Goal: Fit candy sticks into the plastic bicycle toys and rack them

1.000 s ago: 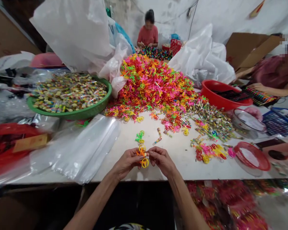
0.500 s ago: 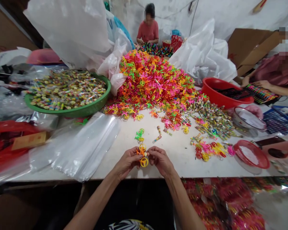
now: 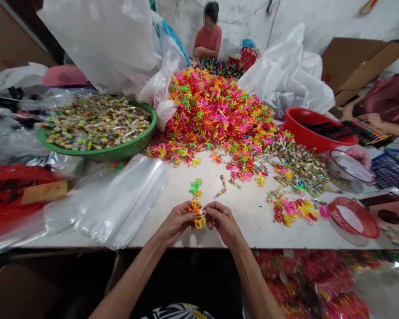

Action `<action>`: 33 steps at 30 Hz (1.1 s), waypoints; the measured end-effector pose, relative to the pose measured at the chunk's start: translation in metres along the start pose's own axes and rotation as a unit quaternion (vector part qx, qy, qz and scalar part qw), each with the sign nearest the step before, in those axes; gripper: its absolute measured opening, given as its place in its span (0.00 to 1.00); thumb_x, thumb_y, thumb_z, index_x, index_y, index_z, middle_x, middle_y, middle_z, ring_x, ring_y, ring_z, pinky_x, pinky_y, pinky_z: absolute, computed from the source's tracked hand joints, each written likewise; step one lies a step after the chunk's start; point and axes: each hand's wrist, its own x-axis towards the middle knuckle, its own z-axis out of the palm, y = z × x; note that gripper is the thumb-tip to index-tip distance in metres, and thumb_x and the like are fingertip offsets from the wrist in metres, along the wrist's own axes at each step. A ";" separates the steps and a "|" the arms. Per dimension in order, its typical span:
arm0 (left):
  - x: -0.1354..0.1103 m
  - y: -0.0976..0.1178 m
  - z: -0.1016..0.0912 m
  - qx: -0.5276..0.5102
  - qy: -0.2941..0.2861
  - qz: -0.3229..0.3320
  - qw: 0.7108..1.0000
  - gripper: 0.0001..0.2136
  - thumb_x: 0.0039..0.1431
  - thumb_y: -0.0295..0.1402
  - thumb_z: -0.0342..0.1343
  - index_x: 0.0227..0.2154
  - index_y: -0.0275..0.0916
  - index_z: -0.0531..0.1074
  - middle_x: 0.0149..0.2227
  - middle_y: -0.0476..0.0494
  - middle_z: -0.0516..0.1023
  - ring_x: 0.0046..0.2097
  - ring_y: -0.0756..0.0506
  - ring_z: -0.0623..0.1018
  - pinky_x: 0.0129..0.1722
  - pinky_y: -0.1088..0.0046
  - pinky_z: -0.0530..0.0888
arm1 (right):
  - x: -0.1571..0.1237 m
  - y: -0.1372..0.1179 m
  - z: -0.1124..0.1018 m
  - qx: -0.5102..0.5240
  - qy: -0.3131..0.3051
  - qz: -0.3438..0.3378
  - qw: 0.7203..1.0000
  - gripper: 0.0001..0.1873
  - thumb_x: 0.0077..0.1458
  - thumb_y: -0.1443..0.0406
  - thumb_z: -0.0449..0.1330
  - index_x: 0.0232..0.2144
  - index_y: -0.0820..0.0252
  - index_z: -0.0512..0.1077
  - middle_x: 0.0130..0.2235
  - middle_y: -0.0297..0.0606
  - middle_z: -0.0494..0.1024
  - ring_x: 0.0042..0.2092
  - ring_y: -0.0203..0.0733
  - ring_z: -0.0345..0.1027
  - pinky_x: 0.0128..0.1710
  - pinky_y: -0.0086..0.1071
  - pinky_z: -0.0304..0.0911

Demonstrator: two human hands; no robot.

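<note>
Left hand (image 3: 177,223) and right hand (image 3: 223,223) pinch a chain of plastic rings (image 3: 196,204) between them, its long axis running forward, away from the body, over the table (image 3: 252,230), neither hand clearly nearer.

My fingers (image 3: 186,212) hide whatever joins the yellow plastic rings (image 3: 200,221) I hold, in front of the neon plastic heap (image 3: 216,110). Right of the heap, a co-worker's sleeve (image 3: 390,99) runs off the frame's edge. Left of it, wrapped sweets (image 3: 96,122) in a green basin (image 3: 99,155) are too small to tell apart. Nearer than the heap, below the table's edge, packets (image 3: 306,283) blur.
</note>
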 end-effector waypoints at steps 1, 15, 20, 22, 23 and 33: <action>-0.001 -0.001 0.000 -0.003 -0.008 -0.001 1.000 0.13 0.46 0.31 0.61 0.36 0.34 0.70 0.31 0.44 0.75 0.27 0.53 0.72 0.24 0.79 0.65 | 0.000 0.001 0.000 0.009 -0.013 0.006 1.000 0.08 0.46 0.62 0.62 0.25 0.63 0.70 0.20 0.30 0.68 0.18 0.27 0.57 0.17 0.23 0.52; -0.010 0.001 -0.007 0.017 -0.057 0.007 0.998 0.10 0.46 0.32 0.61 0.31 0.34 0.71 0.26 0.45 0.74 0.26 0.51 0.72 0.26 0.77 0.65 | -0.001 0.006 0.012 0.028 -0.116 0.033 0.992 0.13 0.46 0.58 0.62 0.25 0.61 0.66 0.20 0.29 0.69 0.17 0.29 0.59 0.19 0.25 0.55; -0.011 0.004 -0.008 0.032 -0.046 0.010 0.998 0.10 0.45 0.31 0.61 0.32 0.34 0.71 0.26 0.46 0.74 0.25 0.52 0.71 0.22 0.78 0.63 | -0.002 0.001 0.015 0.039 -0.110 0.039 0.992 0.11 0.46 0.60 0.62 0.26 0.62 0.67 0.21 0.30 0.70 0.18 0.28 0.61 0.19 0.23 0.55; -0.012 0.004 -0.008 0.048 -0.039 0.011 0.998 0.10 0.46 0.31 0.62 0.31 0.34 0.71 0.26 0.46 0.74 0.25 0.52 0.71 0.22 0.78 0.64 | -0.004 -0.004 0.013 0.009 -0.101 0.046 0.994 0.12 0.45 0.59 0.63 0.25 0.62 0.67 0.21 0.30 0.69 0.17 0.28 0.60 0.17 0.23 0.54; -0.013 0.004 -0.009 0.058 -0.033 0.014 0.998 0.10 0.46 0.32 0.62 0.31 0.34 0.71 0.26 0.46 0.74 0.25 0.52 0.71 0.22 0.78 0.64 | -0.005 -0.006 0.012 -0.009 -0.092 0.045 0.995 0.13 0.45 0.59 0.63 0.25 0.62 0.67 0.20 0.29 0.69 0.17 0.29 0.60 0.17 0.23 0.54; -0.007 -0.007 -0.016 0.158 0.026 0.015 0.987 0.14 0.44 0.38 0.62 0.30 0.33 0.70 0.24 0.47 0.73 0.24 0.52 0.70 0.22 0.78 0.64 | -0.004 0.017 0.021 -0.211 0.031 -0.025 0.977 0.10 0.47 0.60 0.60 0.23 0.60 0.65 0.14 0.26 0.64 0.16 0.31 0.59 0.17 0.25 0.54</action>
